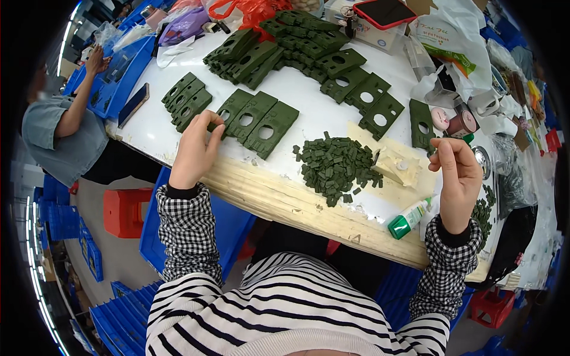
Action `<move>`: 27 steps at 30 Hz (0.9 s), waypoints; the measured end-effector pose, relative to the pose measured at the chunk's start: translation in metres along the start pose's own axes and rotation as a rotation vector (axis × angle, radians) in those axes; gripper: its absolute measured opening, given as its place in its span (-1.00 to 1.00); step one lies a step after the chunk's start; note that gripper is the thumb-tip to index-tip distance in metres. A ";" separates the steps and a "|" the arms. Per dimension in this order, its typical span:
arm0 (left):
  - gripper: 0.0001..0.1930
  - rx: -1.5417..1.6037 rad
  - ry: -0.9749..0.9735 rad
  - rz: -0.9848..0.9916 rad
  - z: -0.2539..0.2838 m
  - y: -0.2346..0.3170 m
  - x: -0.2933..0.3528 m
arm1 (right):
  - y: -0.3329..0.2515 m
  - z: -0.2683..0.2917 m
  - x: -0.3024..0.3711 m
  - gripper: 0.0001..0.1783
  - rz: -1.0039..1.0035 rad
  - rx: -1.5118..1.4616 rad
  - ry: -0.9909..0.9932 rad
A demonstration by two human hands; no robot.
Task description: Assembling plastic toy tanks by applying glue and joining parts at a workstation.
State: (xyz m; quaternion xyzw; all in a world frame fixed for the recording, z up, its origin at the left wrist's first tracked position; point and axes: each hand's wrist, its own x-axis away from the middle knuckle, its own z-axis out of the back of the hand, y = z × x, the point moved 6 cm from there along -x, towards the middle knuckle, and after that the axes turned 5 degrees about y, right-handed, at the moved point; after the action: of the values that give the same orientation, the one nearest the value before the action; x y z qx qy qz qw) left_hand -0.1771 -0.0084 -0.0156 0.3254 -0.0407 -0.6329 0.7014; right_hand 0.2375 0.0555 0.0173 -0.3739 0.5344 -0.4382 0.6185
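Note:
My left hand point(199, 148) is at the left end of a row of dark green plastic panels with round holes point(245, 120). Its thumb and fingers are pinched together at the nearest panel's edge; what they hold, if anything, is hidden. On the right, my right hand point(457, 181) is raised, thumb and fingertips closed on a small dark green piece point(432, 152). Behind those fingertips lies a single green panel point(421, 124). Between my hands is a heap of small green plastic pieces point(338, 166). A green glue bottle point(408, 219) lies near the table edge.
More green panels point(309, 41) are stacked at the back, with a smaller group point(186, 101) at the left. A pale block point(398, 166) stands beside the heap. Jars point(462, 123), bags and a red-cased phone point(385, 12) crowd the far right. Another person point(65, 130) sits at the left.

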 end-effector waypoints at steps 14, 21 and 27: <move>-0.72 -0.599 0.174 -0.052 0.024 -0.068 -0.010 | 0.035 0.082 -0.040 -0.87 0.005 0.762 -0.049; -0.68 -0.552 0.214 -0.080 0.019 -0.064 -0.010 | 0.065 0.081 -0.042 -0.86 -0.086 0.923 -0.152; -0.76 -0.462 0.297 -0.131 0.023 -0.042 -0.011 | 0.066 0.074 -0.044 -0.87 -0.054 0.924 -0.167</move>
State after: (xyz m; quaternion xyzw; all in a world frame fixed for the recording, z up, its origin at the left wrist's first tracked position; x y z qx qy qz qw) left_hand -0.2264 -0.0069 -0.0148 0.2480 0.2289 -0.6146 0.7130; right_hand 0.3182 0.1183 -0.0181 -0.1072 0.2221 -0.6145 0.7494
